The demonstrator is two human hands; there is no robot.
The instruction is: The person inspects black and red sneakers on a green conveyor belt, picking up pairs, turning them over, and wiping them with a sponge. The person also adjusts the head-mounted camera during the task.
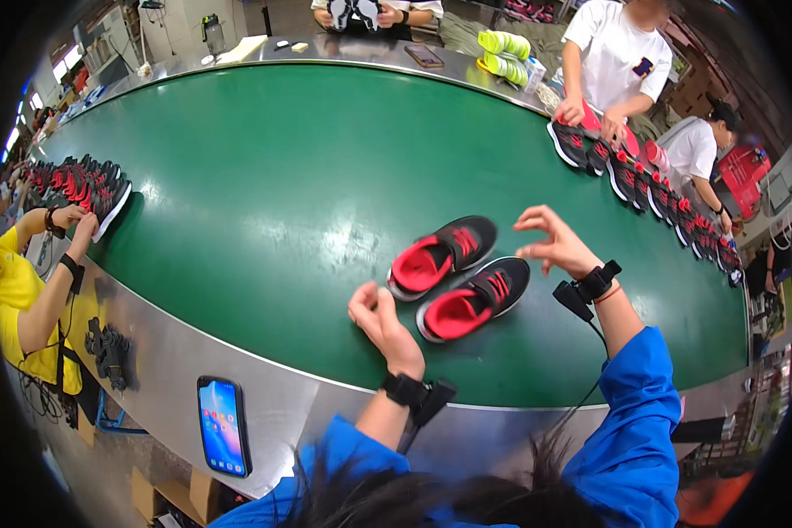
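Note:
A pair of black sneakers with red linings, red laces and pale soles lies side by side on the green belt in front of me. The farther sneaker (456,242) and the nearer sneaker (477,299) both point up and to the right. My left hand (385,326) is just left of their heels, fingers loosely curled, thumb a little apart, with nothing seen in it. Beyond the toes, my right hand (554,245) hovers with fingers spread and holds nothing. Neither hand visibly grips a shoe.
The green belt (264,185) has a metal border, where a phone (223,426) lies. Sneakers (70,185) cluster at left by a person in yellow (26,308). Another sneaker row (669,198) runs along the right, where a person in white (620,53) handles shoes.

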